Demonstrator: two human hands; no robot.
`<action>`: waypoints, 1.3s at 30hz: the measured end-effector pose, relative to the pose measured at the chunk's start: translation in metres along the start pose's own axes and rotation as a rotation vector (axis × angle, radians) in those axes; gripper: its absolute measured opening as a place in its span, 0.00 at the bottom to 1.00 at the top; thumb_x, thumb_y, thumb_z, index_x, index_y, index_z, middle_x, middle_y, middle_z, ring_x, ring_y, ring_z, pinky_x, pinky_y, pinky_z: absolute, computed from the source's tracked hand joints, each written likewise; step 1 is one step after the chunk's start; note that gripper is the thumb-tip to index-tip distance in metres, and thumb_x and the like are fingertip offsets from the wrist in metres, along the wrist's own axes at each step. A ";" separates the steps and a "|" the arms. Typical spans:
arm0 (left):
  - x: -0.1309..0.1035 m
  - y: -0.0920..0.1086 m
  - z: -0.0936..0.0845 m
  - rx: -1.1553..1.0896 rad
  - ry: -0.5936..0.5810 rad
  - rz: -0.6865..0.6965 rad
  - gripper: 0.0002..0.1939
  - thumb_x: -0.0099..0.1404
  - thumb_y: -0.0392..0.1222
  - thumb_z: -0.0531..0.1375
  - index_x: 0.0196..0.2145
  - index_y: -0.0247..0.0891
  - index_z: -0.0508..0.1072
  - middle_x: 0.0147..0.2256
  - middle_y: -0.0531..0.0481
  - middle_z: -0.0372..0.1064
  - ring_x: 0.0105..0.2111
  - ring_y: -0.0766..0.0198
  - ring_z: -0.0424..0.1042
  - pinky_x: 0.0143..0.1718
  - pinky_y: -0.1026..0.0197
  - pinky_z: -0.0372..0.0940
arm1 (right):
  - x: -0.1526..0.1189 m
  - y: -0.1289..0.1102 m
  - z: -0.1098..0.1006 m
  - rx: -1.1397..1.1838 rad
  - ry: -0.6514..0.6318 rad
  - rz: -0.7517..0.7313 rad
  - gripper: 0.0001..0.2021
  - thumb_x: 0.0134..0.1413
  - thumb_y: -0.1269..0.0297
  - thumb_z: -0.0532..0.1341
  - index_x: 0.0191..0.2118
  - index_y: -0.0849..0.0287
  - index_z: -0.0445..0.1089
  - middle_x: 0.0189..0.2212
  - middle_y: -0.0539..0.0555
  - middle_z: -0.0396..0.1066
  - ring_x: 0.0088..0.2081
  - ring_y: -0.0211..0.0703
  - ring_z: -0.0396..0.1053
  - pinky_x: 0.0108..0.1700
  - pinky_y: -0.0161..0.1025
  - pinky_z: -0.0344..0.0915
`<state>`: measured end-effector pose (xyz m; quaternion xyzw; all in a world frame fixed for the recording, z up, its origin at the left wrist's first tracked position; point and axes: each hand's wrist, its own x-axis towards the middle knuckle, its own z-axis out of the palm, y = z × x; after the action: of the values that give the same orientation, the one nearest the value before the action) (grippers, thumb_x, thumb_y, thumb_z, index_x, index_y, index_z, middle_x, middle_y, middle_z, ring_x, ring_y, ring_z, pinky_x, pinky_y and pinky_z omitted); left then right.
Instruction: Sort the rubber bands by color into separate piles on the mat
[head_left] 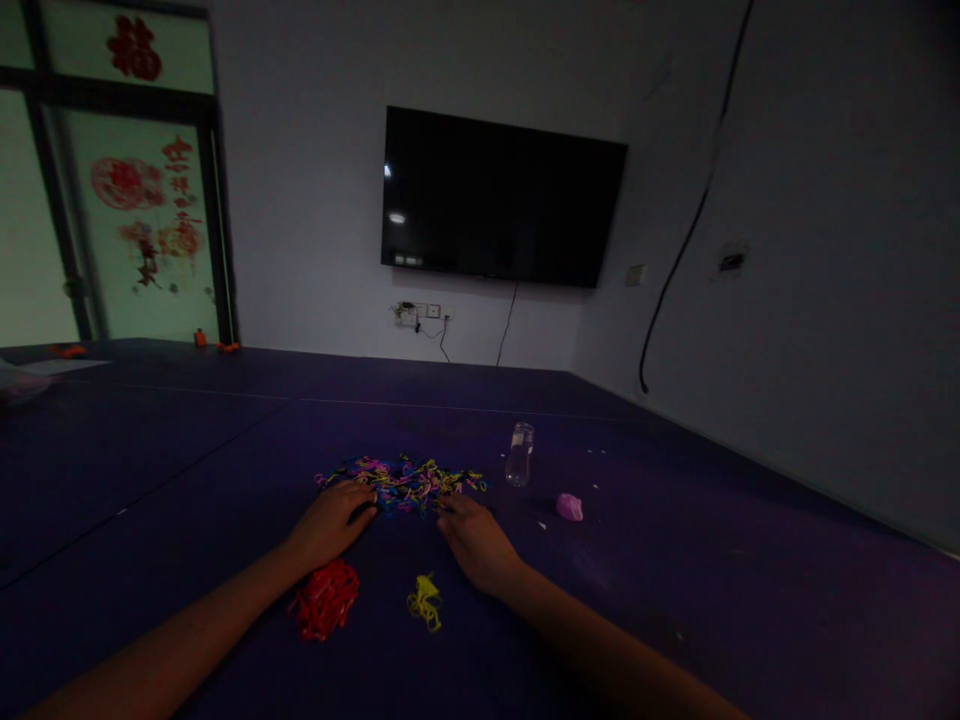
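Observation:
A loose heap of small rubber bands point(409, 484) in pink, yellow, blue and black spreads over the dark purple tabletop. At its left edge lies my left hand point(334, 522), thumb apart from the fingers, the fingertips touching the bands. My right hand point(478, 543) rests at the heap's right edge with its fingers stretched toward the bands. No band is plainly gripped in either hand. Nearer to me, a dense pile of red rubber bands point(328, 598) sits beside my left wrist. A small cluster of yellow rubber bands point(426, 602) lies between my forearms.
Beyond my right hand stands a clear bottle point(520, 455), with a crumpled pink lump point(569, 507) to its right. White scraps dot the tabletop point(675, 560). Small orange objects point(229, 347) lie at the far left edge. A television point(502, 195) hangs on the wall.

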<state>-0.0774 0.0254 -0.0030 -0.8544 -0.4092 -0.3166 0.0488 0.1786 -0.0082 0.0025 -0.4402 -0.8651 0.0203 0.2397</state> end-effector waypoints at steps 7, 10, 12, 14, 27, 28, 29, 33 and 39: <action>-0.001 -0.002 0.002 -0.002 -0.001 -0.006 0.11 0.65 0.40 0.54 0.41 0.40 0.75 0.43 0.46 0.74 0.45 0.56 0.71 0.48 0.50 0.65 | 0.001 0.003 0.002 0.026 0.012 0.033 0.14 0.63 0.68 0.47 0.43 0.61 0.69 0.45 0.59 0.70 0.50 0.47 0.65 0.52 0.42 0.61; -0.001 0.000 0.001 -0.014 0.000 -0.001 0.11 0.65 0.40 0.54 0.40 0.39 0.74 0.41 0.45 0.74 0.43 0.56 0.71 0.47 0.50 0.65 | 0.001 0.005 0.003 0.046 0.032 0.038 0.14 0.63 0.68 0.47 0.44 0.60 0.70 0.46 0.59 0.69 0.51 0.47 0.65 0.53 0.41 0.60; 0.000 0.001 0.000 -0.023 -0.002 0.006 0.10 0.65 0.39 0.54 0.38 0.39 0.75 0.39 0.46 0.74 0.42 0.56 0.71 0.45 0.51 0.66 | 0.001 0.006 0.003 0.071 0.052 0.042 0.14 0.63 0.68 0.47 0.43 0.60 0.70 0.45 0.58 0.70 0.50 0.46 0.66 0.52 0.41 0.61; 0.001 0.002 -0.002 -0.029 -0.004 0.015 0.09 0.64 0.38 0.54 0.37 0.39 0.74 0.37 0.47 0.74 0.40 0.57 0.72 0.44 0.52 0.66 | 0.001 0.006 0.002 0.097 0.073 0.044 0.14 0.63 0.68 0.47 0.42 0.59 0.71 0.44 0.58 0.70 0.48 0.45 0.67 0.51 0.40 0.62; 0.002 0.001 0.002 -0.037 0.074 0.102 0.09 0.65 0.36 0.53 0.34 0.38 0.74 0.35 0.48 0.73 0.38 0.60 0.71 0.42 0.55 0.66 | 0.003 0.014 0.001 0.103 0.094 0.003 0.11 0.56 0.73 0.55 0.32 0.57 0.74 0.37 0.53 0.72 0.39 0.39 0.69 0.42 0.34 0.63; 0.003 0.000 0.003 -0.034 0.078 0.113 0.08 0.65 0.36 0.53 0.34 0.38 0.73 0.35 0.47 0.73 0.38 0.60 0.71 0.42 0.55 0.66 | 0.005 0.016 0.002 0.101 0.100 0.009 0.11 0.55 0.74 0.55 0.33 0.57 0.75 0.37 0.53 0.72 0.39 0.39 0.69 0.42 0.34 0.63; 0.003 0.000 0.004 -0.031 0.077 0.126 0.08 0.65 0.36 0.53 0.35 0.38 0.73 0.35 0.47 0.73 0.38 0.59 0.70 0.42 0.55 0.66 | 0.006 0.018 0.004 0.099 0.105 0.011 0.11 0.55 0.75 0.54 0.34 0.58 0.75 0.37 0.53 0.72 0.39 0.39 0.69 0.42 0.34 0.63; 0.009 -0.002 0.010 -0.033 0.065 0.185 0.10 0.66 0.37 0.53 0.40 0.39 0.73 0.40 0.46 0.73 0.43 0.58 0.69 0.45 0.52 0.65 | 0.019 0.020 0.010 0.053 0.081 0.004 0.14 0.52 0.78 0.53 0.34 0.58 0.74 0.36 0.53 0.73 0.42 0.39 0.69 0.44 0.33 0.62; 0.026 0.005 0.017 -0.062 -0.029 0.294 0.12 0.67 0.37 0.54 0.47 0.41 0.71 0.46 0.46 0.71 0.48 0.58 0.67 0.51 0.51 0.61 | 0.041 0.019 0.017 -0.001 0.090 -0.001 0.15 0.49 0.80 0.53 0.35 0.58 0.74 0.36 0.54 0.73 0.41 0.39 0.69 0.43 0.31 0.62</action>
<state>-0.0531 0.0450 -0.0001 -0.9107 -0.2704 -0.3059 0.0623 0.1652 0.0380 -0.0006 -0.4405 -0.8536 -0.0002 0.2780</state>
